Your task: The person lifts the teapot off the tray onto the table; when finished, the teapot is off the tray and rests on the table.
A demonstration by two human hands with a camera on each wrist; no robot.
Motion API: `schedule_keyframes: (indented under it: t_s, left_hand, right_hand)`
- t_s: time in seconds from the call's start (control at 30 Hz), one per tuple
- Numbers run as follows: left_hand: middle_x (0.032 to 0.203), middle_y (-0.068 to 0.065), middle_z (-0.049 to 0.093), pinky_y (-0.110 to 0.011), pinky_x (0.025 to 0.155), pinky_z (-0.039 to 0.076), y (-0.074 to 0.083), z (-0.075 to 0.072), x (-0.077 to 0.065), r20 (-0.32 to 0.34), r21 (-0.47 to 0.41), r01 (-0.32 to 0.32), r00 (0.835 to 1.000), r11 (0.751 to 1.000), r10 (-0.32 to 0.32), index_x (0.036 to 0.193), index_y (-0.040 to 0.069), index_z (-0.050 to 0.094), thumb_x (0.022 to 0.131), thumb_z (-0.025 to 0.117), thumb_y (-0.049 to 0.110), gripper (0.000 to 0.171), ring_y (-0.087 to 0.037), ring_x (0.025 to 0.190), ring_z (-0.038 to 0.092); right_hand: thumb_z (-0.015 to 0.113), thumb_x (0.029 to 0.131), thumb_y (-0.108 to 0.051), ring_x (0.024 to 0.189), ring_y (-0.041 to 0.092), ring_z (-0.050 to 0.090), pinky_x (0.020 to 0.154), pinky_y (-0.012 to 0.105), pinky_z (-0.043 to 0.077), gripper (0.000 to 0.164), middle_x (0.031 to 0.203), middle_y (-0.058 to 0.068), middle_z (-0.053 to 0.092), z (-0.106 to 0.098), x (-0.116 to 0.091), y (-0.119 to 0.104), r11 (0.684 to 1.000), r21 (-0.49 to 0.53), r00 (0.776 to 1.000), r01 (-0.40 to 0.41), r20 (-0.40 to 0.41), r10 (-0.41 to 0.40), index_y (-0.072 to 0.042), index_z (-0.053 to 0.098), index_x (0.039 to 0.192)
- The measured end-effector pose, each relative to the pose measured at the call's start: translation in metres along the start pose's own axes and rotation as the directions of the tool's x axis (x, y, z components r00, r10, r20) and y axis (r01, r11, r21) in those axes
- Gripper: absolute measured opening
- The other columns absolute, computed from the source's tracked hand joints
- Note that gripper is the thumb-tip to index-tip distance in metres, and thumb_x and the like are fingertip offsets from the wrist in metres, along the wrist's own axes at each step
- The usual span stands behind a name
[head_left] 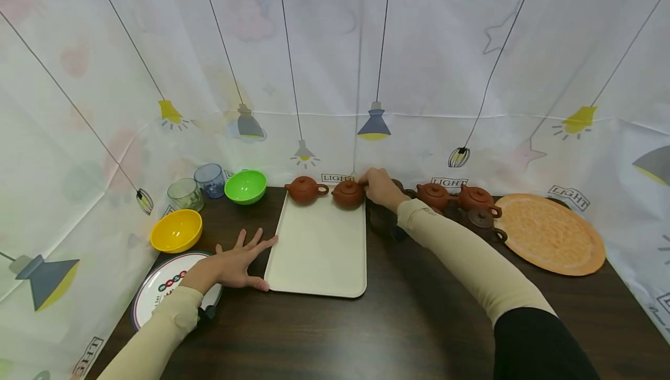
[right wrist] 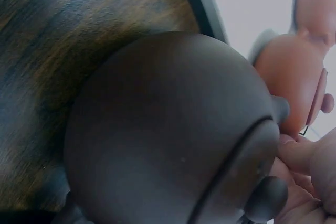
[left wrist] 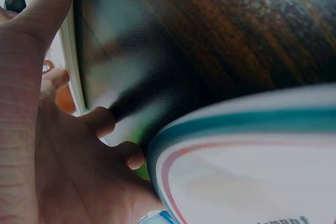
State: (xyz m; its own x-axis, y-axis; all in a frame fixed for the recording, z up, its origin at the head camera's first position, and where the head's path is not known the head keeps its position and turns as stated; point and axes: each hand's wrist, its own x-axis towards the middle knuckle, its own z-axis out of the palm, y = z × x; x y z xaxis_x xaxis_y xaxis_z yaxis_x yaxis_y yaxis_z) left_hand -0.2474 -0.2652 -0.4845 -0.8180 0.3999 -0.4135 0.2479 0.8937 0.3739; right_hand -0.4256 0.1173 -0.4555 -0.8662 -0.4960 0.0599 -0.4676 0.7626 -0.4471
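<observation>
A cream tray lies on the dark table. At its far end stand two reddish-brown clay teapots, one at the left corner and a second teapot at the right. My right hand pinches the second teapot's right side, where its handle is hidden by the fingers. A dark brown teapot stands just off the tray's right edge, largely covered by my right forearm in the head view. My left hand has its fingers spread, thumb and fingertips at the tray's left edge.
Right of my right arm are more reddish teapots, a dark teapot and a round orange-tan board. At left stand a yellow bowl, green bowl, two glasses and a white plate under my left forearm.
</observation>
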Motion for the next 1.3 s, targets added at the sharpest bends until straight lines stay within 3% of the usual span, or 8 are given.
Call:
schedule_keyframes:
  t_s: [0.17, 0.33, 0.67, 0.83, 0.97, 1.3]
  left_hand:
    - [0.182, -0.020, -0.003, -0.100, 0.104, 0.004, 0.002, 0.003, 0.001, 0.003, -0.002, -0.006, 1.000, 1.000, 0.006, 0.173, 0.034, 0.010, 0.087, 0.075, 0.072, 0.115, -0.060, 0.163, -0.006]
    - [0.182, -0.020, -0.003, -0.100, 0.104, 0.005, 0.005, 0.007, 0.004, 0.017, 0.000, -0.018, 1.000, 1.000, 0.018, 0.173, 0.035, 0.009, 0.087, 0.074, 0.074, 0.115, -0.060, 0.163, -0.005]
    - [0.182, -0.020, -0.004, -0.100, 0.105, 0.004, 0.006, 0.011, 0.007, 0.028, 0.003, -0.016, 0.999, 1.000, 0.016, 0.173, 0.037, 0.008, 0.087, 0.074, 0.074, 0.115, -0.061, 0.163, -0.005]
    - [0.181, -0.021, -0.003, -0.100, 0.104, 0.003, 0.005, 0.007, 0.003, 0.021, 0.007, -0.007, 1.000, 1.000, 0.007, 0.173, 0.036, 0.008, 0.086, 0.075, 0.073, 0.115, -0.061, 0.163, -0.005]
    - [0.181, -0.022, -0.004, -0.100, 0.104, 0.002, 0.002, 0.003, -0.002, 0.014, 0.013, 0.006, 1.000, 1.000, -0.006, 0.173, 0.036, 0.008, 0.085, 0.075, 0.074, 0.116, -0.062, 0.162, -0.006]
    - [0.181, -0.023, -0.004, -0.100, 0.103, 0.001, 0.005, 0.000, -0.002, 0.014, 0.008, -0.002, 1.000, 1.000, 0.002, 0.173, 0.035, 0.008, 0.086, 0.075, 0.073, 0.116, -0.063, 0.161, -0.007]
  right_hand:
    - [0.055, 0.099, 0.016, 0.114, 0.036, 0.077, 0.088, 0.038, 0.061, 0.036, 0.126, 0.024, 0.077, 0.001, -0.007, 0.002, 0.999, 0.043, 0.999, -0.026, 0.020, 0.025, 0.005, 0.077, 0.125]
    - [0.052, 0.093, 0.022, 0.115, 0.036, 0.077, 0.096, 0.043, 0.064, 0.043, 0.127, 0.026, 0.076, 0.002, -0.014, 0.006, 0.998, 0.059, 1.000, -0.019, 0.024, 0.017, 0.009, 0.073, 0.128]
    - [0.063, 0.092, 0.020, 0.098, 0.029, 0.080, 0.075, 0.028, 0.058, 0.035, 0.109, 0.021, 0.081, 0.000, -0.020, 0.004, 0.994, -0.048, 0.994, 0.096, -0.043, -0.098, 0.003, 0.081, 0.116]
    - [0.067, 0.096, 0.012, 0.084, 0.025, 0.076, 0.065, 0.026, 0.049, 0.025, 0.099, 0.021, 0.080, -0.002, -0.026, -0.011, 0.992, -0.028, 0.985, 0.123, -0.114, -0.126, 0.003, 0.082, 0.113]
    - [0.067, 0.099, 0.008, 0.077, 0.023, 0.073, 0.059, 0.022, 0.042, 0.022, 0.102, 0.021, 0.080, -0.007, -0.033, -0.029, 0.989, 0.020, 0.978, 0.145, -0.151, -0.141, 0.003, 0.082, 0.114]
    - [0.068, 0.100, 0.004, 0.087, 0.027, 0.078, 0.063, 0.025, 0.053, 0.029, 0.111, 0.017, 0.082, -0.024, -0.088, -0.044, 0.980, 0.010, 0.962, 0.197, -0.196, -0.191, -0.001, 0.077, 0.126]
